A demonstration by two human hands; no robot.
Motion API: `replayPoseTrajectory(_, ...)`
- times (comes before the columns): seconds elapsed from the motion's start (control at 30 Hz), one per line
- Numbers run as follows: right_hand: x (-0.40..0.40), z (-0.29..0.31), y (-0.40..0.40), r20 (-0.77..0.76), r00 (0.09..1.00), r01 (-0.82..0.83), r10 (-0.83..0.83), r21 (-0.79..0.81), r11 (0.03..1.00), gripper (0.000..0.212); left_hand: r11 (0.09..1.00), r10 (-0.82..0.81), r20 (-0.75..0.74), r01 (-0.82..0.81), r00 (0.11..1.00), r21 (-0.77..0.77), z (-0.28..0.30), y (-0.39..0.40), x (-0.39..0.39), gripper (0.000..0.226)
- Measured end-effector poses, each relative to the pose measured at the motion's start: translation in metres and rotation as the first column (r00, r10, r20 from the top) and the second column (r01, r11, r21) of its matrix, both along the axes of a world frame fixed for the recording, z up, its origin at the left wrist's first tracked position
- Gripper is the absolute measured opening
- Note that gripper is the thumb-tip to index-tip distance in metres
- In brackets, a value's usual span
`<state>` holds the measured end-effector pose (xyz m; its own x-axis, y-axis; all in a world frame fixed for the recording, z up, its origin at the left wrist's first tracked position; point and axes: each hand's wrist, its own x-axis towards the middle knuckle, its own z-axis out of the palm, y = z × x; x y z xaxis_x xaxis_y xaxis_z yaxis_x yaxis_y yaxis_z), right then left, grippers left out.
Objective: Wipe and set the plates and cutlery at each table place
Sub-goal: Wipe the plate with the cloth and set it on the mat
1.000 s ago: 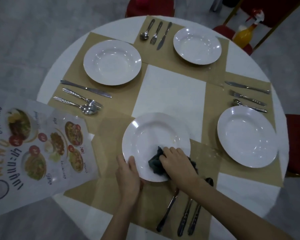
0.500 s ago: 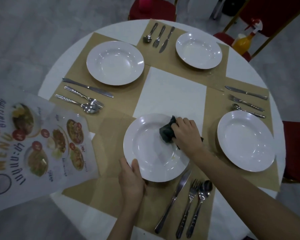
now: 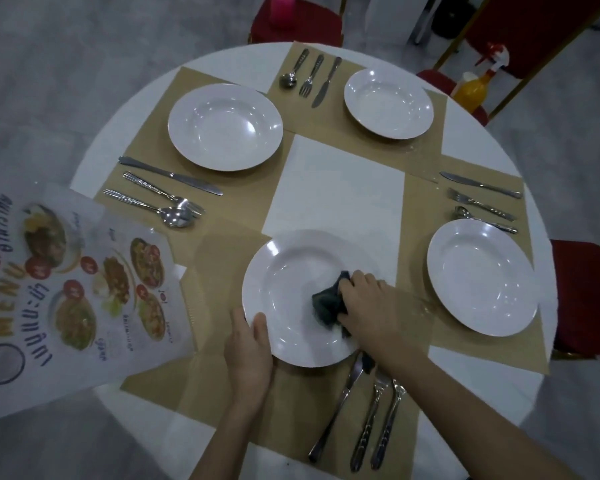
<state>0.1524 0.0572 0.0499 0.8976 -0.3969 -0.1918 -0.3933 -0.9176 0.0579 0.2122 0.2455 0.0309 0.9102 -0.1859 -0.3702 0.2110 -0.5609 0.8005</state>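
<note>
A white deep-rimmed plate (image 3: 305, 296) lies on a tan placemat (image 3: 219, 379) at the near edge of a round white bench (image 3: 333, 188), right in front of the person. It sits flat, and it is the plate being wiped.

The right hand (image 3: 368, 306) presses a dark, bunched cloth (image 3: 326, 303) onto the right half of the plate's bowl. Its grip is closed: the fingers curl over the cloth and hold it in a wad, which probably gives a firmer rubbing pad than a flat cloth would.

The left hand (image 3: 248, 344) rests on the plate's near-left rim. Its grip is loose and open, fingers nearly straight, with the thumb lying on top of the rim. It seems to be there to steady the plate so it does not slide or spin under the wiping.

Just right of the plate, partly under the right forearm, a knife (image 3: 336, 410), fork (image 3: 369, 424) and spoon (image 3: 390, 424) lie side by side on the same placemat, handles toward the person.

Three more place settings ring the bench, each a white plate with cutlery beside it: one at the left (image 3: 225, 126), one at the far side (image 3: 388, 103), one at the right (image 3: 482, 277). They look already set.

A laminated picture menu (image 3: 70, 292) overhangs the bench's left edge. Red chairs (image 3: 582, 299) stand around, and an orange spray bottle (image 3: 475, 88) sits beyond the far right edge.
</note>
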Motion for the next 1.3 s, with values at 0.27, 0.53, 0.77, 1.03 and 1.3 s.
replayPoseTrajectory(0.27, 0.032, 0.002, -0.034, 0.045, 0.995, -0.080, 0.086, -0.105, 0.991, 0.028, 0.999, -0.009, -0.032, 0.008, 0.999, -0.034, 0.005, 0.000, -0.006, 0.011)
replayPoseTrajectory(0.53, 0.017, -0.012, 0.017, 0.143, 0.990, 0.015, -0.011, -0.025, 1.000, 0.028, 0.997, -0.033, 0.073, 0.028, 0.997, 0.070, 0.000, 0.003, 0.020, 0.025)
replayPoseTrajectory(0.77, -0.037, -0.009, 0.059, 0.193, 0.957, -0.249, 0.214, 0.180, 0.952, 0.025, 0.986, -0.078, 0.105, 0.061, 0.991, 0.155, 0.001, 0.009, 0.028, 0.027)
replayPoseTrajectory(1.03, -0.017, -0.001, 0.008, 0.053, 0.922, -0.377, 0.384, -0.105, 0.920, 0.020, 0.985, -0.135, 0.097, 0.123, 0.986, 0.123, 0.003, 0.018, 0.032, 0.022)
replayPoseTrajectory(1.3, 0.041, 0.002, 0.000, 0.010, 0.967, -0.241, 0.255, -0.298, 0.924, 0.011, 0.998, -0.059, 0.078, 0.057, 0.995, 0.023, 0.007, 0.013, 0.026, 0.030)
